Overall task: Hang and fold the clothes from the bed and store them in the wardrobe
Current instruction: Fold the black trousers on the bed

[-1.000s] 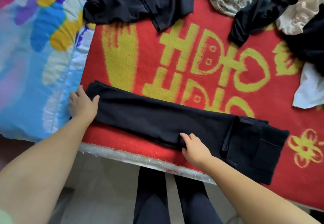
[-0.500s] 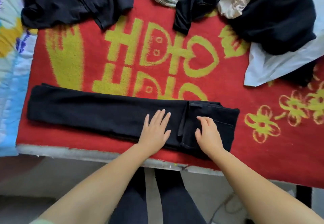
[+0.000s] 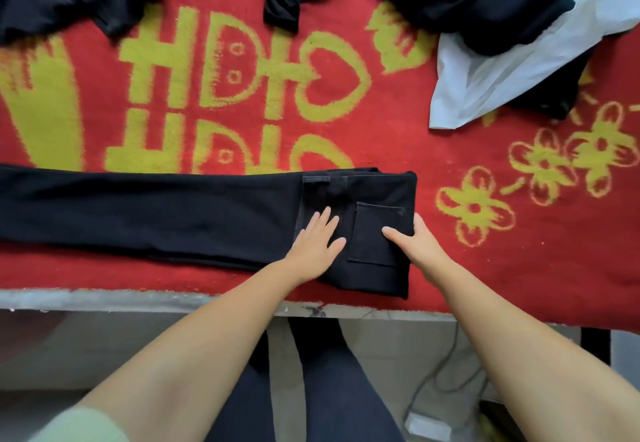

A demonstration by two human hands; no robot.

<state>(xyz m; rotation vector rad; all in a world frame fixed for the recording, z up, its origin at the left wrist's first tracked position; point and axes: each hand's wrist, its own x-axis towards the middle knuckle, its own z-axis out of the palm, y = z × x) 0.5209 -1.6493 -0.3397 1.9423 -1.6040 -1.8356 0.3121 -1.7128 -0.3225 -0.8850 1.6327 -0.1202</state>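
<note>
black trousers (image 3: 156, 213) lie folded lengthwise along the near edge of the bed, on a red blanket (image 3: 381, 136) with yellow patterns, waist end to the right, back pocket facing up. the left hand (image 3: 317, 244) presses flat on them beside the pocket, fingers straight and spread. the right hand (image 3: 417, 244) grips the waist edge, thumb on top, fingers tucked under. more dark clothes (image 3: 485, 1) and a white garment (image 3: 519, 71) sit heaped at the far side.
</note>
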